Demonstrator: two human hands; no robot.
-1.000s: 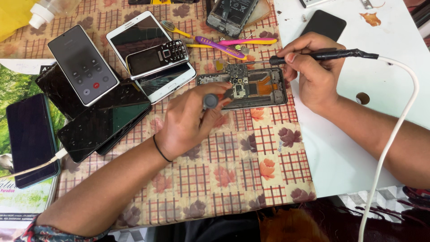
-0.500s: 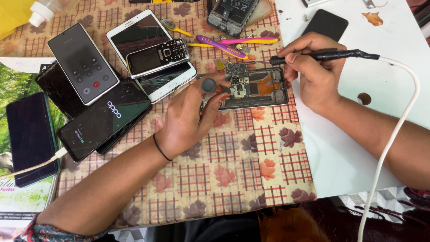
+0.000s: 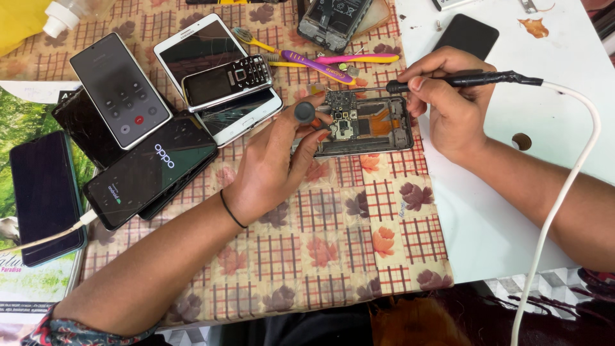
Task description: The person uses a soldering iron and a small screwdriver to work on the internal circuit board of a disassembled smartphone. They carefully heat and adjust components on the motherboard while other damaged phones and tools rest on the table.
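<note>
Your right hand (image 3: 451,109) is clenched around a black soldering iron (image 3: 474,79), its tip lying at the top edge of the opened phone (image 3: 362,125) that rests on the patterned tablecloth (image 3: 346,237), just beside the white board (image 3: 506,211). A white cord (image 3: 564,192) runs from the iron's rear past your right forearm. Your left hand (image 3: 275,166) pinches a small tool with a round dark cap (image 3: 304,113) between thumb and fingers, its lower end hidden at the phone's exposed circuit board; a thin black band (image 3: 232,210) circles that wrist.

To the left of the opened phone lies a cluster of handsets: a white tablet (image 3: 192,51) with a cracked lower edge, a black keypad phone (image 3: 227,80) lying across it, a grey smartphone (image 3: 118,90) showing a dial screen, and a black smartphone (image 3: 150,173) with a lit screen bearing white lettering, plugged into a white cable (image 3: 48,234). A dark phone (image 3: 46,195) lies on a green printed sheet (image 3: 19,122) at the far left. Above the opened phone are two toothbrushes (image 3: 320,63), pink-purple and yellow, and another opened handset (image 3: 333,19). A black rectangular phone (image 3: 466,37) sits on the white board. A white bottle cap (image 3: 56,20) and something yellow occupy the top left corner.
</note>
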